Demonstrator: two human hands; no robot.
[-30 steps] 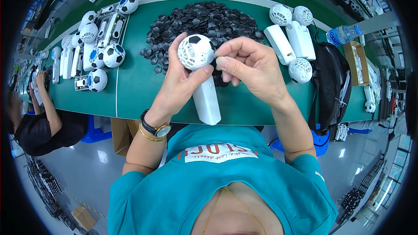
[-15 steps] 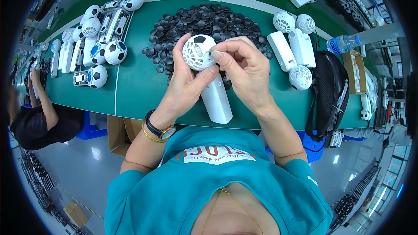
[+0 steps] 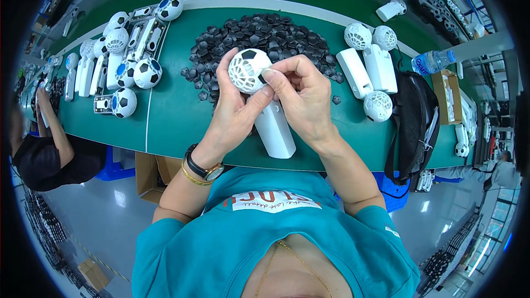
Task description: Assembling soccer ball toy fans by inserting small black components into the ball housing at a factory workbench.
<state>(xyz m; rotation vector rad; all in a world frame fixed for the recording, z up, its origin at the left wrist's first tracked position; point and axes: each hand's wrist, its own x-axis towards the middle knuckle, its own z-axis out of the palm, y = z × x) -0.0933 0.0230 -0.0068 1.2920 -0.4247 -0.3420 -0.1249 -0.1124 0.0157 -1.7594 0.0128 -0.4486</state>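
Note:
A white ball with open lattice cutouts and black patches (image 3: 243, 72) sits on the end of a white handle-like body (image 3: 275, 131), over the green table. My left hand (image 3: 234, 105) wraps round the ball from the left, its thumb along the lower side. With thumb and fingers pinched, my right hand (image 3: 301, 91) presses a small black pentagon piece (image 3: 262, 75) against the ball's right side. Just beyond my hands lies a big pile of black pentagon pieces (image 3: 265, 33).
Several soccer-patterned balls on white bodies (image 3: 148, 73) stand at left. White lattice-ball units (image 3: 378, 106) lie at right, near a black bag (image 3: 411, 116), a water bottle (image 3: 433, 62) and a cardboard box (image 3: 447, 94). A co-worker (image 3: 55, 154) sits at far left.
The ball has turned slightly in my left hand. My right fingers stay at its right side, where the black piece now shows more plainly. The whole view has shifted a little.

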